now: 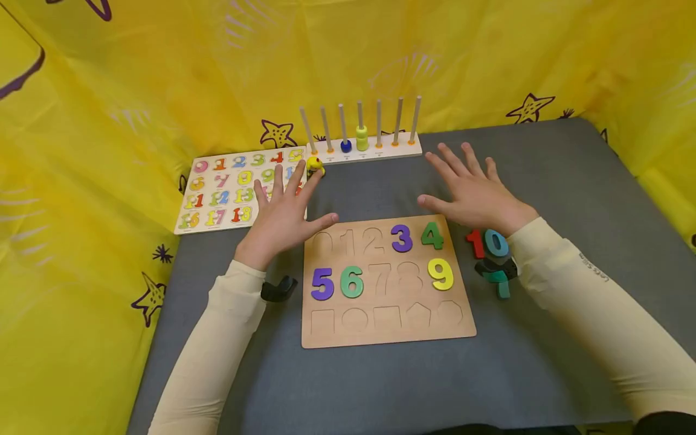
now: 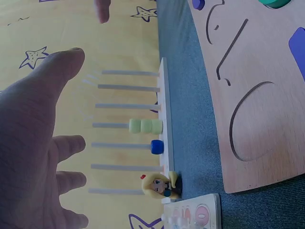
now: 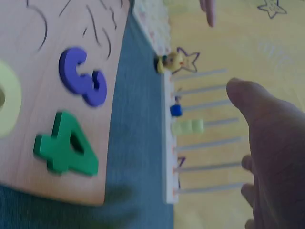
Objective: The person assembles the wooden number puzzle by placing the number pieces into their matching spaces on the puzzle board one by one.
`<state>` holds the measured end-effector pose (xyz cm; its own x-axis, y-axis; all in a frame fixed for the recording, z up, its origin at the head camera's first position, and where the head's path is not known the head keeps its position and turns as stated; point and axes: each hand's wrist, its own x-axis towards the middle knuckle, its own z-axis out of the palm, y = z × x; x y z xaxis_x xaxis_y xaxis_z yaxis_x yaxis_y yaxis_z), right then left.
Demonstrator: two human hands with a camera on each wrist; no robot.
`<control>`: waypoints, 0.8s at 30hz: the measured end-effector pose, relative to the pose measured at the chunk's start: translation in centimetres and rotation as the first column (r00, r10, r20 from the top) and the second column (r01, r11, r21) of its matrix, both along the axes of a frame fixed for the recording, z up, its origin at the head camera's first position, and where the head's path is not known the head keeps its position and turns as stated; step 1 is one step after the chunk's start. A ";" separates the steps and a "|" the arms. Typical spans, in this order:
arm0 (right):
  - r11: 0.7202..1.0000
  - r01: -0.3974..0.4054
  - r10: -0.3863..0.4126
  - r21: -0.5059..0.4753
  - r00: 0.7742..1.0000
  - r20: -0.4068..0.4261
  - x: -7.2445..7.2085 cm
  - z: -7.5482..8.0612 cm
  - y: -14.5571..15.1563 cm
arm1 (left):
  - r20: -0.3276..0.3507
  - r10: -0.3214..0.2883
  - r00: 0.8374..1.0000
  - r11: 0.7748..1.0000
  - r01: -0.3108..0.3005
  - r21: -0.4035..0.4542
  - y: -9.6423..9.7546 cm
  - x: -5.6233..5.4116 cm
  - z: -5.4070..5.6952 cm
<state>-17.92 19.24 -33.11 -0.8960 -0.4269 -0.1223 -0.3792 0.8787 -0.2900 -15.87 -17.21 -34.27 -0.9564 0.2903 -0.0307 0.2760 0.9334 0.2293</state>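
Note:
Both hands are raised with fingers spread and hold nothing. My left hand point(image 1: 283, 214) hovers by the upper left corner of a wooden number board point(image 1: 380, 329), in front of a pegged number puzzle point(image 1: 206, 226). Past the board's upper right corner is my right hand point(image 1: 478, 193). Set in the board are a purple 3 point(image 1: 402, 238), green 4 point(image 1: 432, 235), purple 5 point(image 1: 322, 284), teal 6 point(image 1: 351, 282) and yellow 9 point(image 1: 440, 274); other recesses are bare. Beside the right wrist lie a red 1 point(image 1: 475, 244), a blue 0 point(image 1: 496, 243) and a partly hidden teal piece point(image 1: 503, 289).
A white stand with upright pegs point(image 1: 326, 158) stands at the back, bearing a blue bead point(image 1: 345, 146) and green beads point(image 1: 362, 138). A small yellow-haired figurine point(image 2: 157, 185) is next to it. Yellow patterned cloth point(image 1: 353, 54) hangs behind the grey table point(image 1: 554, 151).

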 end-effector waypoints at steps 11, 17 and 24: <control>0.989 -0.134 0.140 -0.058 0.983 0.120 -1.9 -3.8 6.2 | 0.016 0.005 1.000 1.000 -0.005 -0.004 -1.0 0.0 -0.8; 0.980 -0.164 0.179 -0.111 0.974 0.137 -2.6 -6.2 8.8 | 0.056 0.001 0.998 1.000 0.000 -0.016 -2.0 0.3 -2.2; 0.984 -0.164 0.172 -0.075 0.979 0.110 -2.9 -6.9 9.1 | 0.053 0.021 0.998 0.999 -0.023 0.026 -3.0 0.6 -3.5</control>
<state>-20.86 28.34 -39.99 -0.7923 -0.5806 -0.1877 -0.4801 0.7830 -0.3954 -15.27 -20.26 -37.74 -0.9599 0.2706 -0.0736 0.2424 0.9326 0.2674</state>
